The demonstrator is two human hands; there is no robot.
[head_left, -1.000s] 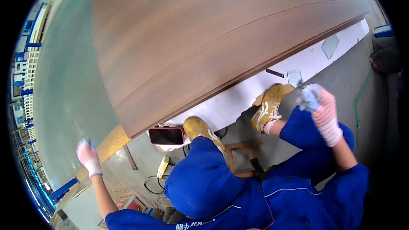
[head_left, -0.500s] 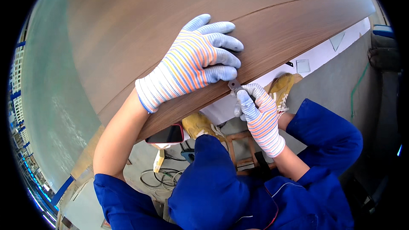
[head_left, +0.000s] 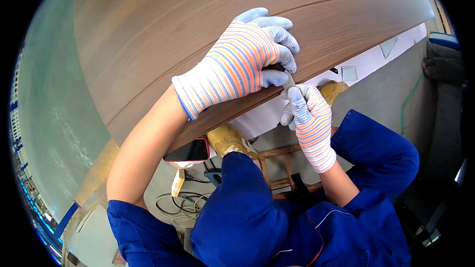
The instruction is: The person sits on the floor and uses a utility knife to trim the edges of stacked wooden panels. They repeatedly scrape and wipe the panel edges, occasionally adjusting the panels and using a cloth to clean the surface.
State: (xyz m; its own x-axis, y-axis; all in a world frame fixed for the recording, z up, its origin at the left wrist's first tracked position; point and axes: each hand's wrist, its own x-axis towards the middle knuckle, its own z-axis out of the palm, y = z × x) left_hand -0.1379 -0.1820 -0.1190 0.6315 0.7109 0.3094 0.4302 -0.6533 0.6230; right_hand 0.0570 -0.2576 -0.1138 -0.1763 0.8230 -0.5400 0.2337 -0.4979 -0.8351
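We see a small flat metal piece [head_left: 289,80] at the near edge of a large brown wood-grain panel [head_left: 173,34], its upper end beside the left thumb. Our right hand [head_left: 311,111], in a striped glove, grips this piece between thumb and fingers, just off the panel's edge. Our left hand [head_left: 245,57], gloved likewise, lies over the panel with its fingers bent and slightly apart; we cannot tell whether its thumb and fingertips pinch the metal's end or only meet it. Beneath the panel's edge we have a white sheet [head_left: 368,68], bearing a square glass piece [head_left: 349,73] and, farther right, a pointed glass piece [head_left: 389,47]. One yellow shoe [head_left: 226,137] stands near the panel's edge, and the other yellow shoe [head_left: 331,89] shows partly behind the right hand. Left of the first shoe, a dark-screened phone [head_left: 190,151] in a red case lies partly under the panel's overhang. Nearer to us are a pale yellow block [head_left: 178,183], looped cables [head_left: 180,206] on the grey floor [head_left: 368,100], and a brown frame [head_left: 288,165] between our blue-clad legs.
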